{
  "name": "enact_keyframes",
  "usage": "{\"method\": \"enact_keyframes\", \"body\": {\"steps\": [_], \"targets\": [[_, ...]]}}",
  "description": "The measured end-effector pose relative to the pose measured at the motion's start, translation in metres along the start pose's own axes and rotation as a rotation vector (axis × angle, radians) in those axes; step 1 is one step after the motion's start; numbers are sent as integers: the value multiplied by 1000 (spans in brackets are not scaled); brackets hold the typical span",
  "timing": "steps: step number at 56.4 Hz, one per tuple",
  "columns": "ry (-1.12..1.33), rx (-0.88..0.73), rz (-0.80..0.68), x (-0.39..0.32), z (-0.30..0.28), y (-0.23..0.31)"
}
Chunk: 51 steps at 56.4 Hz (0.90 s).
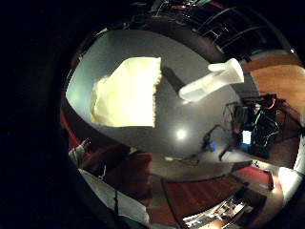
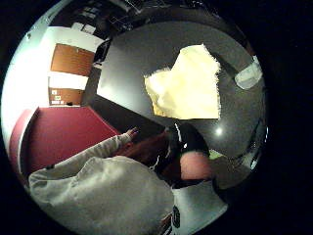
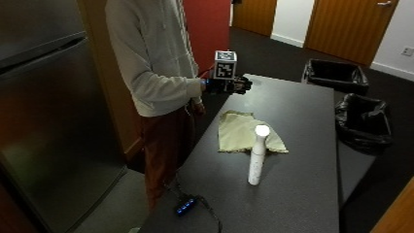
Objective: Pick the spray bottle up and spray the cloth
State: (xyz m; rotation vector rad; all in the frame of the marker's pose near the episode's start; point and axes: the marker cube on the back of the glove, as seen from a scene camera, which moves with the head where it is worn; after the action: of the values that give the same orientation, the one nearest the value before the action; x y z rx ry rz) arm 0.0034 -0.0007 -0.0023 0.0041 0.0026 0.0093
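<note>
Two items are waiting below my black-gloved right hand point(image 3: 234, 85), hovering loosely curled and holding nothing: a crumpled pale yellow cloth point(image 3: 246, 132) and, beyond it, the tall white plastic spray bottle point(image 3: 257, 155) standing upright on the dark grey table point(image 3: 304, 116).

Place: office break room or workroom.
Signs: steel fridge point(image 3: 45, 111) beside the grey table point(image 3: 304, 194); lined bins point(image 3: 336, 75) behind the table; wooden doors point(image 3: 349, 29) beyond.

White spray bottle point(image 3: 257, 155) and yellow cloth point(image 3: 246, 132) on the table

Bottle's standing upright just beside the cloth's near edge; cloth lies rumpled, mostly flat.
</note>
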Motion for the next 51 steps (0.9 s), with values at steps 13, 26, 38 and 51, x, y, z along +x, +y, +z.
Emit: {"method": "enact_keyframes", "body": {"steps": [13, 26, 38, 51], "targets": [[9, 17, 54, -2, 2, -2], [-94, 196, 213, 12, -4, -5], [-250, 400, 408, 41, -6, -4], [-434, 694, 709, 89, 2, 1]]}}
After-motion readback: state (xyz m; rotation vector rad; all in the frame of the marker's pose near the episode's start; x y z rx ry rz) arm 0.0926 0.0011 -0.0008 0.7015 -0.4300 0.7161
